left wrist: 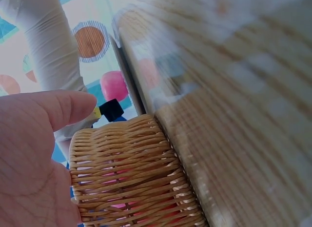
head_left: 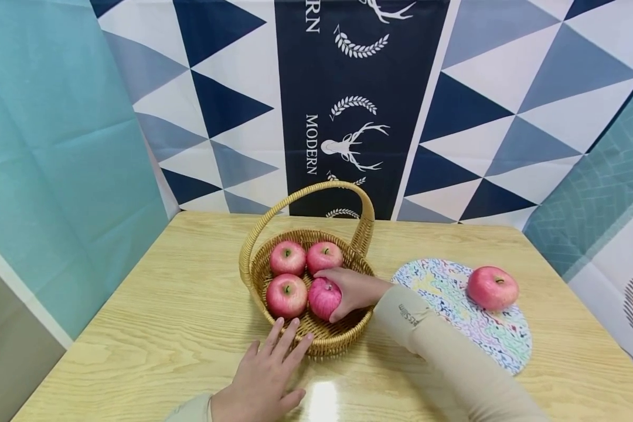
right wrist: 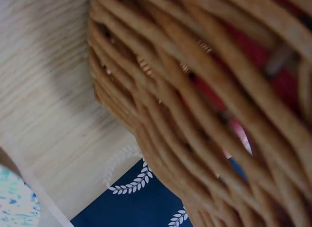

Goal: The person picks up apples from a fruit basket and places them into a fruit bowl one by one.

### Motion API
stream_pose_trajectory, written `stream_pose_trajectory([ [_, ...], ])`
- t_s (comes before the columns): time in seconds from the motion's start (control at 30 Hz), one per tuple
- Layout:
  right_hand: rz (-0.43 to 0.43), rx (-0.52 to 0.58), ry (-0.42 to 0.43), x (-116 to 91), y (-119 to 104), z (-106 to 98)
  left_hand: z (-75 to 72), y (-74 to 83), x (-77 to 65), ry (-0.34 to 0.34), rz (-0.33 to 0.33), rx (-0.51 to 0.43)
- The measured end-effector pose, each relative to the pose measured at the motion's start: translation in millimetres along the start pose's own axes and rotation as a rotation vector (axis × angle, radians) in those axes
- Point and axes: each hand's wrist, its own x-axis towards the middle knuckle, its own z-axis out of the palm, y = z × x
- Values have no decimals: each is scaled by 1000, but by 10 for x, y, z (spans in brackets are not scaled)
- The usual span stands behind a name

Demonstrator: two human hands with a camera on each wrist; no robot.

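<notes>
Triangle-patterned cloth [head_left: 242, 76] is hanging behind the work area, and a teal sheet [head_left: 68, 117] is covering the left side of the frame. Wood-grain tabletop [head_left: 163, 293] is carrying everything. Wicker basket [head_left: 327, 347] is standing at the centre, its handle [head_left: 306, 190] arching from the left of the rim to the upper right.

Hands: the right hand [head_left: 360, 288] is reaching in from the right of the frame and is curling thumb and fingers around the gripped apple [head_left: 323, 298], which is sitting inside the basket at lower right of its group. Whether it is bearing any weight, cannot tell. The left hand [head_left: 264, 378] is lying with fingers spread and extended, fingertips at the near rim; it is grasping nothing. In the left wrist view its thumb is extending beside the wicker wall.

Other contents: an upper-left apple [head_left: 287, 258], an upper-right apple [head_left: 324, 257] and a lower-left apple [head_left: 287, 296] are filling the rest of the group.

Key relation (judgement): the gripped apple is lying directly at the right hand, up and to the right of the left fingertips; being round, it is showing no clear long axis. Right of the basket, a speckled mat [head_left: 432, 275] is supporting a lone apple [head_left: 493, 288]; the right hand is nearer to both.
</notes>
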Motion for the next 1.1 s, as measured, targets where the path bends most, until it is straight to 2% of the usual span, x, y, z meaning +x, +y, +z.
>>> stream_pose_trajectory([
  [0.1, -5, -32, 4, 6, 1, -12, -6, -3, 4, 2, 8, 12],
  [0.43, -21, -70, 56, -5, -68, -89, -41, -6, 5, -69, -21, -12],
  [0.63, 28, -60, 39, -1, -127, -158, -47, -7, 8, -64, -15, -25],
  [0.87, 36, -47, 27, 12, -147, -185, -49, -7, -2, -70, -20, -33],
  [1.1, 42, -64, 27, -7, -137, -194, -33, -13, -10, -30, -4, -2],
])
